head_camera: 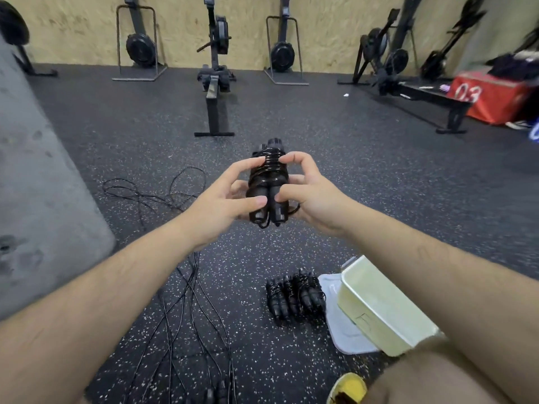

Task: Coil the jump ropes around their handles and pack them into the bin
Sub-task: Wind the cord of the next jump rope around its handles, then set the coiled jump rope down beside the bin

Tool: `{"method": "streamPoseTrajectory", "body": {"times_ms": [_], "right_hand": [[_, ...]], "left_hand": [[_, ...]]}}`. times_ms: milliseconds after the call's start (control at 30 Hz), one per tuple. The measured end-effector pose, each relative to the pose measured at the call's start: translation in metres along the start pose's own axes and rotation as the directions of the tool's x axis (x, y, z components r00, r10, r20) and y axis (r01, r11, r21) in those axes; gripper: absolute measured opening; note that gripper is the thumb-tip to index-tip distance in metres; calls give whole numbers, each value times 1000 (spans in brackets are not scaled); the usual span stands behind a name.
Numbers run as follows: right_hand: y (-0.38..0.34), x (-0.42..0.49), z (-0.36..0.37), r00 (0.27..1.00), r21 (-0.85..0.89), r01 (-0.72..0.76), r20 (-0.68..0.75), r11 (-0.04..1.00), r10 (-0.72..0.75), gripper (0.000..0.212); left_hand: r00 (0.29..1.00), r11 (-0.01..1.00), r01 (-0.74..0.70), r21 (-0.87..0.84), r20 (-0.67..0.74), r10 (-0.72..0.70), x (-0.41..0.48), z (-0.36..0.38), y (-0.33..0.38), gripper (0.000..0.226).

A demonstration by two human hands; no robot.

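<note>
Head view: left hand (221, 199), right hand (312, 196) clasp coiled rope (268, 176); loose ropes (186, 301), bin (379, 310) below.

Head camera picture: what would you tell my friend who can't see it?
A left hand and right hand grip a coiled black jump rope above the gym floor. More coiled ropes lie beside a pale bin; loose ropes trail left.

Speckled black rubber floor (320, 135), chipboard wall (326, 33), upright rowing machines (215, 53).
</note>
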State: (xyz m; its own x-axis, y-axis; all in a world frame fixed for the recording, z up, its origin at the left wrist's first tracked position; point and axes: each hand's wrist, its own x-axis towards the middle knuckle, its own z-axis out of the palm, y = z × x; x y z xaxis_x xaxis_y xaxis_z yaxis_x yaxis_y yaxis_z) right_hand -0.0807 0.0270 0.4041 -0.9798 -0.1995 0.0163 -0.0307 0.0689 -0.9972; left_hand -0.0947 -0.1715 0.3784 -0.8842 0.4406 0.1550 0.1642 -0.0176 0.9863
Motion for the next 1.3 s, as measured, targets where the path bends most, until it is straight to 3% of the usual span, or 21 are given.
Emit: {"method": "streamPoseTrajectory", "body": {"times_ms": [167, 433, 633, 767, 933, 1167, 1300], "right_hand": [[30, 6, -42, 996, -242, -76, 27, 967, 85, 63], [151, 10, -73, 964, -279, -266, -43, 923, 264, 67], [280, -17, -74, 904, -304, -423, -68, 854, 423, 62], [361, -51, -63, 813, -327, -567, -76, 756, 577, 60], [413, -65, -75, 750, -429, -634, -141, 643, 646, 60], [457, -68, -97, 743, -463, -662, -305, 589, 595, 61], [454, -69, -100, 723, -622, -640, -289, 451, 628, 70]], "left_hand": [[995, 994, 100, 37, -31, -99, 24, 29, -29, 65], [933, 926, 360, 115, -32, -359, 50, 75, -136, 75], [835, 818, 544, 185, -24, -550, 18, 113, -259, 83], [730, 719, 662, 213, 38, -683, -20, 141, -330, 86], [670, 667, 726, 167, 48, -741, -28, 177, -379, 86], [625, 625, 751, 213, 78, -777, -4, 212, -420, 95], [618, 617, 755, 221, 76, -783, -3, 217, -430, 90]]}}
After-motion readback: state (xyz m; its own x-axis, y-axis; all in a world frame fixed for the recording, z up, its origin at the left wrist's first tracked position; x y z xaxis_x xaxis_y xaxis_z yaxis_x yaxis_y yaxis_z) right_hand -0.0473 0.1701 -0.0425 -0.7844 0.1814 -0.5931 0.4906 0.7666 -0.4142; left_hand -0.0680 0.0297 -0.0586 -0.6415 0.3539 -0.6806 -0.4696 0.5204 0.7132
